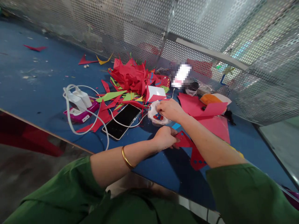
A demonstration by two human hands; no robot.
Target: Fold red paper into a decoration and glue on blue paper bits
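Observation:
My left hand (pixel 164 137) is closed on a red paper piece (pixel 184 140) above the front part of the blue table. A second part of red paper, with a row of blue dots (pixel 198 162), hangs below it, partly behind my right forearm. My right hand (pixel 170 109) reaches into a small white plastic tub (pixel 153 115), its fingers bent together at the inside. Small red and blue bits (pixel 158 117) lie in the tub. Whether a bit is between my right fingertips is too small to tell.
A black-screened phone (pixel 121 121) lies left of the tub, under a white cable. Further left, white chargers (pixel 80 101) sit in a purple power strip (pixel 80 116). A heap of red scraps (pixel 130 76) is behind. Red sheets (pixel 217 127) lie right, before a perforated metal panel (pixel 140 28).

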